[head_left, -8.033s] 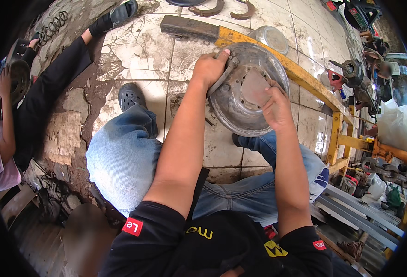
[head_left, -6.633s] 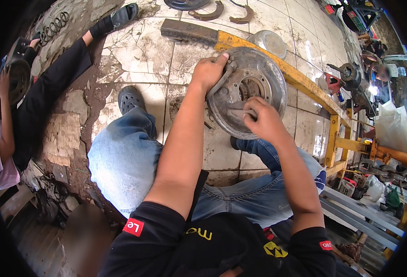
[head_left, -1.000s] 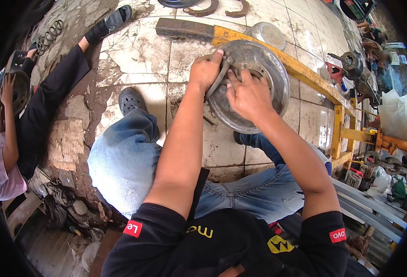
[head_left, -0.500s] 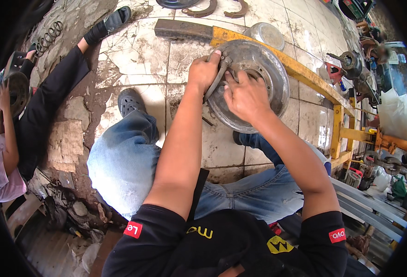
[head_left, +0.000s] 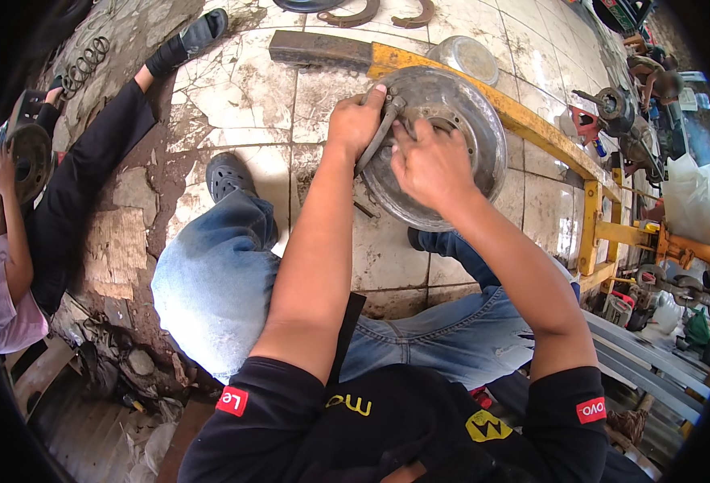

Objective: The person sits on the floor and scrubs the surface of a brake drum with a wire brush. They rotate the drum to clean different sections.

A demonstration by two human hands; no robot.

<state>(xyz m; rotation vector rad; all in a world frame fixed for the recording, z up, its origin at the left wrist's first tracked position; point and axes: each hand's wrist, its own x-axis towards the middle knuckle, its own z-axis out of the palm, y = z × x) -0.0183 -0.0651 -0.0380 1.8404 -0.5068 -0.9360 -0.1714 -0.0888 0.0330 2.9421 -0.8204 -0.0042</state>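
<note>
A round metal brake backing plate [head_left: 490,157], worn and grey, leans tilted on a yellow metal leg in front of me. Along its left side runs a curved brake shoe [head_left: 377,140]. My left hand [head_left: 355,125] is closed around the upper part of this shoe, thumb pointing up along it. Over the plate's centre-left lies my right hand [head_left: 435,165], its fingers bent and pressed together at the inner side of the shoe. Whatever sits under those fingertips is hidden.
A yellow frame [head_left: 524,122] stretches from behind the plate to the right. A round clear-lidded tub [head_left: 469,58] stands behind it. Loose brake shoes [head_left: 356,14] lie at the far edge. To the left, another person's leg [head_left: 97,173] extends across the floor, near a coil spring [head_left: 85,64].
My right hand and forearm have shifted very slightly to the right. The plate has tipped a little, while my left hand keeps its hold on the brake shoe.
</note>
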